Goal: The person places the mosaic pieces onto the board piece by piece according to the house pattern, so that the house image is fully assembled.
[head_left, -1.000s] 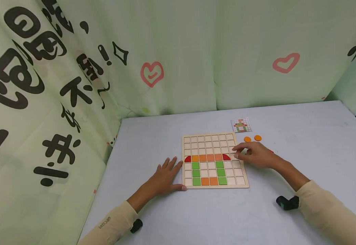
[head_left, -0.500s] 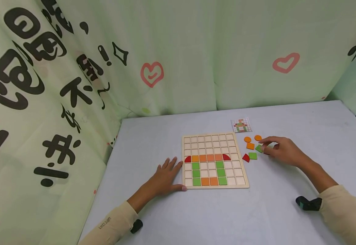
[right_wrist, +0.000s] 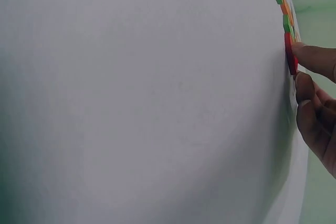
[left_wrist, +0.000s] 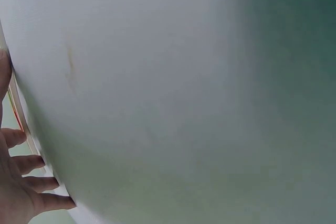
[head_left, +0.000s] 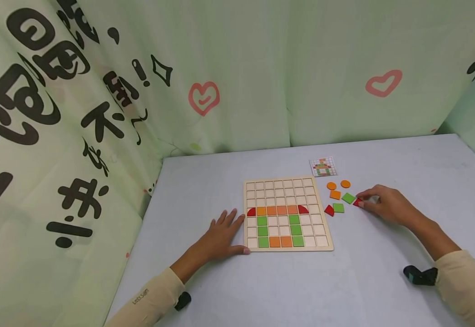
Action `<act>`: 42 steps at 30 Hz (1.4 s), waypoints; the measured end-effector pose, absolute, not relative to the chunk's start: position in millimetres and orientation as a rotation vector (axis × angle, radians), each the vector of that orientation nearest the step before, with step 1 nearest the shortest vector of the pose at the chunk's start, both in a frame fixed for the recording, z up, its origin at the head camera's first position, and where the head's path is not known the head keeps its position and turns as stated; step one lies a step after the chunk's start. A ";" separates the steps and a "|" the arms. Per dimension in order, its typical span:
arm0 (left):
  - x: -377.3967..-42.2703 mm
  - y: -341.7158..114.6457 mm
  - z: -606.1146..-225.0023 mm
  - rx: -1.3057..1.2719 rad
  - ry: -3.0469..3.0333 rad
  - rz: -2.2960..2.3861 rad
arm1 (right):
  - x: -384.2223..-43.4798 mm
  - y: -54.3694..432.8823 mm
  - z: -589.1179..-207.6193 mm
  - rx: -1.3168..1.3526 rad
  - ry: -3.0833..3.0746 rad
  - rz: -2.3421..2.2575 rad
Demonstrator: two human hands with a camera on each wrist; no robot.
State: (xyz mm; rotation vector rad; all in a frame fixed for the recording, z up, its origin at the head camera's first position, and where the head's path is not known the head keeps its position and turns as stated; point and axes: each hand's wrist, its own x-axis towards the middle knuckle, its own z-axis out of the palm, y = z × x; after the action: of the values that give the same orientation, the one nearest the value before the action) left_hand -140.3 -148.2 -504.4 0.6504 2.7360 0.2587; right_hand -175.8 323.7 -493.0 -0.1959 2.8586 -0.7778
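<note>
A wooden grid board (head_left: 290, 187) lies on the table with green, orange and red tiles set in some of its squares. My left hand (head_left: 217, 237) is spread flat, with thumb and little-side fingers along the board's left edge. Off to the right, my right hand (head_left: 390, 208) pinches a red quarter-round-looking tile (head_left: 357, 202) at table level. In the right wrist view the thumb lies on this red tile (right_wrist: 289, 53). Beside it are a green square tile (head_left: 348, 198), another green square (head_left: 338, 208) and a second red tile (head_left: 329, 210).
Two orange round tiles (head_left: 331, 185) and an orange square tile (head_left: 335, 195) lie between board and right hand. Behind them is a small printed pattern card (head_left: 323, 166). A pale green curtain (head_left: 245, 68) hangs behind the white table (head_left: 205, 181).
My right hand has moved right, away from the board's right edge, past the loose tiles to the red tile farthest right. The left hand has stayed at the board's edge.
</note>
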 end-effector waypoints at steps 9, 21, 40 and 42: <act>-140.1 -146.2 -499.6 0.644 2.726 0.245 | -175.9 324.3 -494.2 -0.190 2.841 -0.775; -140.0 -146.2 -501.5 0.633 2.723 0.231 | -172.3 324.5 -487.4 -0.278 2.783 -0.836; -140.6 -146.9 -502.2 0.636 2.728 0.239 | -167.2 309.8 -483.2 -0.371 2.716 -0.826; -140.7 -146.9 -502.3 0.637 2.729 0.239 | -167.2 308.6 -483.7 -0.381 2.718 -0.819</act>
State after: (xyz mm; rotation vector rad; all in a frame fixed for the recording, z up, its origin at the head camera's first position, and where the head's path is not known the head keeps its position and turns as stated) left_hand -140.7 -146.9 -502.3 0.6367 2.7287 0.2392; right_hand -167.2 308.6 -483.7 -0.3805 2.7178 -0.8189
